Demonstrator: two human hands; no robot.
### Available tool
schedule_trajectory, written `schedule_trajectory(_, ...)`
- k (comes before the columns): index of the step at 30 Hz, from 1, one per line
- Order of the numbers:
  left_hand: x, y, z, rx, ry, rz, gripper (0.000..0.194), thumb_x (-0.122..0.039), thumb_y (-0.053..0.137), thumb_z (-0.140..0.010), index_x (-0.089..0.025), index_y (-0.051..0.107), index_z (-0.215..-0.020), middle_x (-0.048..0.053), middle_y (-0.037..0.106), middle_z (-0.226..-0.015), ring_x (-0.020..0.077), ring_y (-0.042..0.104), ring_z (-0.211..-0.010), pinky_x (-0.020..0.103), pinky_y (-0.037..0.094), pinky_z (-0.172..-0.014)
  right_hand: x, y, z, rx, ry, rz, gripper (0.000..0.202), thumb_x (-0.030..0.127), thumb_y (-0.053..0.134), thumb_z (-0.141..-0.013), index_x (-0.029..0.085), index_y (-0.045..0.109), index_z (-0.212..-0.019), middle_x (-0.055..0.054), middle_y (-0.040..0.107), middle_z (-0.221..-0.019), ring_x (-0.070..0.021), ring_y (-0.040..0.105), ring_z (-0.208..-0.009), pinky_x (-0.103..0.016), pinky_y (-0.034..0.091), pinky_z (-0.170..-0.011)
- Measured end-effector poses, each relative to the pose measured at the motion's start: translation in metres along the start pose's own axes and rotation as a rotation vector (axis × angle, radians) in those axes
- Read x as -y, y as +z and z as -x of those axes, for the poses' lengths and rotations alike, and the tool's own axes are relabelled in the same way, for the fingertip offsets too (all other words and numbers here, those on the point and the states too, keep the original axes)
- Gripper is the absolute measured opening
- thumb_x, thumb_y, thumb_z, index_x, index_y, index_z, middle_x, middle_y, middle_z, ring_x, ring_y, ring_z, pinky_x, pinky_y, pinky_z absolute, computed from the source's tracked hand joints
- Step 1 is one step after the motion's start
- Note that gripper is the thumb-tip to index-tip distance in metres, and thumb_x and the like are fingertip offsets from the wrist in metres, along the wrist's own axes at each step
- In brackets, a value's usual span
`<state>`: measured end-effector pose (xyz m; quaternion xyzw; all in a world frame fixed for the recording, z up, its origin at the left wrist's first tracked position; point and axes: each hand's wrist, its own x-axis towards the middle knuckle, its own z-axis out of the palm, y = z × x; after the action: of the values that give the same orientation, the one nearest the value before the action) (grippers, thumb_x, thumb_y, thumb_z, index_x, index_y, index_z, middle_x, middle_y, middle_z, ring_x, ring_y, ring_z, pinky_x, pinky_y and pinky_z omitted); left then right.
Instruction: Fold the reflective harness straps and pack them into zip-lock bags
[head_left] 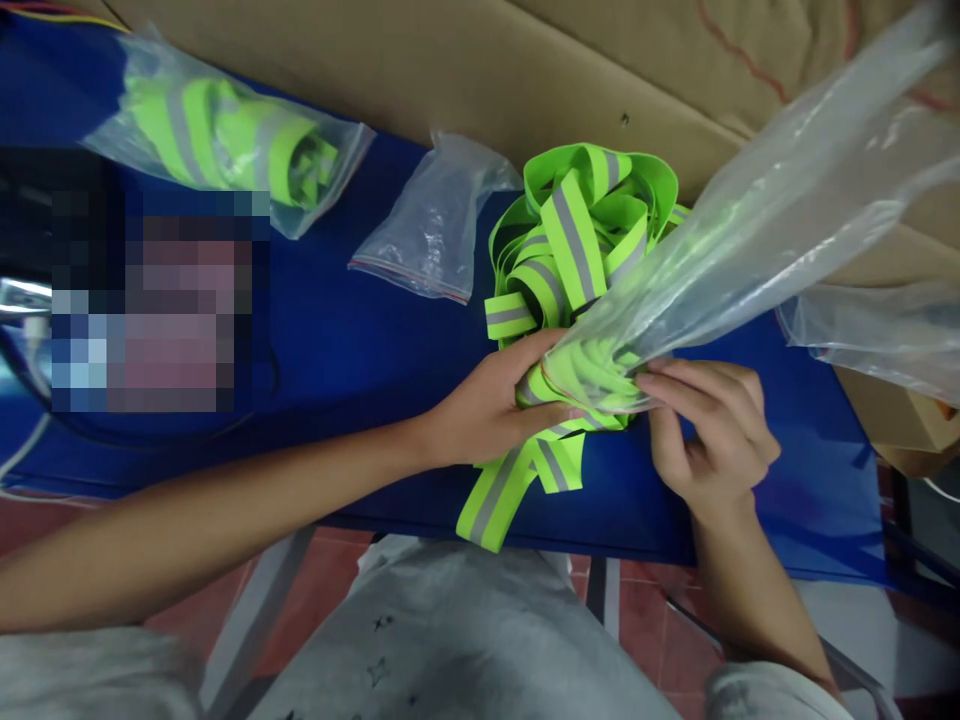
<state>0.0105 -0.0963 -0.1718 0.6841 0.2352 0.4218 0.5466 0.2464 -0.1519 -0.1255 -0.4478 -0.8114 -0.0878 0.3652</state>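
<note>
The held bundle of neon-green flat strap with a grey stripe down its middle (591, 372) lay in folded layers between the left fingers and the right fingers, partly inside a long, clear, glossy plastic bag (757, 225). The bag's mouth, edged with a thin red line, surrounded the layers right beside the left fingers, while its creased body rose beyond the right fingers, up and to the right. Striped strap ends (495, 500) hung nearer the person, just below the left fingers.

The left hand (495, 405) came in from the lower left on an almost straight forearm, low over the table with a blue cover (322, 340). The right hand (712, 430) came up from the lower right, its wrist bent and its knuckles turned outward.

The left fingers were curled part-way, gripping the bundle from its far and near sides. The right fingers were nearly closed, pinching the bag's edge between thumb and fingertips.

Just beyond the left fingers was a loose heap of the same green strap (577, 235). Farther left of them lay a clear plastic bag without strap (435, 225), then a clear bag filled with rolled green strap (345, 155).
</note>
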Motion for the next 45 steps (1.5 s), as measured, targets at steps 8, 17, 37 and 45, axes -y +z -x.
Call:
schedule_trajectory(8, -0.002, 0.004, 0.001, -0.029, -0.081, -0.088, 0.045, -0.049, 0.075, -0.092, -0.019, 0.055, -0.119, 0.006, 0.07, -0.112, 0.0226, 0.068, -0.103, 0.034, 0.055, -0.09, -0.006, -0.002, -0.002, 0.08, 0.129, -0.004, 0.024, 0.008, 0.07, -0.086, 0.024, 0.064, -0.104, -0.006, 0.069, -0.098, -0.0237, 0.07, -0.094, -0.039, 0.057, -0.082)
schedule_trajectory(17, 0.001, 0.007, 0.003, -0.076, -0.125, -0.072, 0.038, -0.05, 0.071, -0.094, -0.021, 0.051, -0.107, 0.001, 0.066, -0.097, 0.0183, 0.064, -0.087, 0.03, 0.05, -0.075, -0.01, -0.007, 0.0, 0.258, 0.039, -0.23, 0.021, 0.007, 0.07, -0.083, 0.022, 0.058, -0.09, 0.001, 0.063, -0.078, -0.0149, 0.062, -0.068, -0.028, 0.05, -0.062)
schedule_trajectory(37, 0.001, 0.006, 0.002, -0.126, -0.054, -0.076, 0.04, -0.046, 0.071, -0.095, -0.023, 0.044, -0.114, 0.003, 0.058, -0.106, 0.021, 0.062, -0.1, 0.035, 0.052, -0.087, 0.002, 0.019, 0.005, 0.075, 0.499, -0.651, 0.02, 0.015, 0.08, -0.085, 0.022, 0.063, -0.092, 0.002, 0.063, -0.08, -0.0141, 0.062, -0.069, -0.027, 0.051, -0.059)
schedule_trajectory(45, -0.001, 0.005, 0.001, -0.128, -0.09, -0.08, 0.042, -0.049, 0.07, -0.095, -0.023, 0.047, -0.118, 0.005, 0.062, -0.11, 0.0233, 0.062, -0.105, 0.035, 0.052, -0.091, 0.012, 0.019, 0.006, -0.034, 0.109, -0.198, 0.026, 0.006, 0.077, -0.084, 0.024, 0.064, -0.095, 0.001, 0.07, -0.081, -0.0168, 0.067, -0.072, -0.031, 0.053, -0.066)
